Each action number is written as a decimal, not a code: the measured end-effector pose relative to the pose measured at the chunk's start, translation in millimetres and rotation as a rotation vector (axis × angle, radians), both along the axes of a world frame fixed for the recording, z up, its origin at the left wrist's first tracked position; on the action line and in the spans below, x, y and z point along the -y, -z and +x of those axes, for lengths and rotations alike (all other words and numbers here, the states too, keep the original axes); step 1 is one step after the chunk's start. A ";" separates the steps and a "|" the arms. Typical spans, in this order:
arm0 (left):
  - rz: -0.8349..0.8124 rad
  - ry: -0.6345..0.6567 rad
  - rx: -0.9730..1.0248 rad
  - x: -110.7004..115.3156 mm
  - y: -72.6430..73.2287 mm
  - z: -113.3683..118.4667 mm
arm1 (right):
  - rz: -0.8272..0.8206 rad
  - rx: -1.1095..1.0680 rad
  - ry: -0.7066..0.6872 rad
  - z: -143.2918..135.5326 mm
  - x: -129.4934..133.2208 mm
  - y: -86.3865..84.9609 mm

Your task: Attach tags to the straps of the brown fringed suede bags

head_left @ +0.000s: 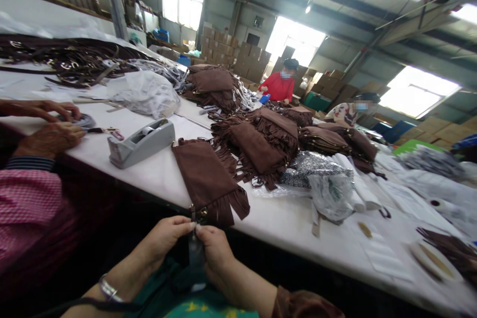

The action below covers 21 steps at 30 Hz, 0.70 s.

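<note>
A dark brown fringed bag (201, 169) lies at the near table edge, its fringe hanging over. From its lower corner a short brown tab (193, 212) with gold-coloured metal fittings (201, 214) beside it runs to my fingers. My left hand (173, 233) pinches the end of this tab between thumb and finger. Pressed up against it from the other side, my right hand (214, 243) is closed in a pinch at the same spot. A strip of clear plastic (196, 256) hangs below my fingertips; its upper end is hidden between them.
A grey tape dispenser (143, 144) stands left of the bag. Piled brown fringed bags (257, 141) and crumpled plastic (331, 189) lie beyond. At left, a co-worker's hands (52, 134) handle a grey coil. Two masked people are across the table (276, 238).
</note>
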<state>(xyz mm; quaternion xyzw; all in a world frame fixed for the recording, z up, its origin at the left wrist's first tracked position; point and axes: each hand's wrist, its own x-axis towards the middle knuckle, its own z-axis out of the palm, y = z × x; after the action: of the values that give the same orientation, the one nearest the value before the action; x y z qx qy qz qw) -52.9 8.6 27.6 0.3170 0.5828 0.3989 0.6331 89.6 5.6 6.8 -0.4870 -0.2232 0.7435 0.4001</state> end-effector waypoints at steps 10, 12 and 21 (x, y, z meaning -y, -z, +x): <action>-0.180 -0.070 0.108 30.7 -15.2 6.4 | -0.002 -0.027 0.050 -17.8 -9.8 -5.8; -0.165 -0.091 0.120 35.7 -9.6 8.4 | -0.014 -0.002 0.048 -21.8 -12.2 -7.0; -0.089 -0.162 0.122 27.7 10.7 1.5 | 0.006 0.078 -0.040 -17.3 -11.5 3.5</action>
<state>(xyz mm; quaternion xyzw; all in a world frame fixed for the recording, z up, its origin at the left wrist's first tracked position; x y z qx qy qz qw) -51.4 -19.1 16.9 0.2156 0.5841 0.4412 0.6462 72.3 17.1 3.3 -0.5099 -0.2507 0.7312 0.3775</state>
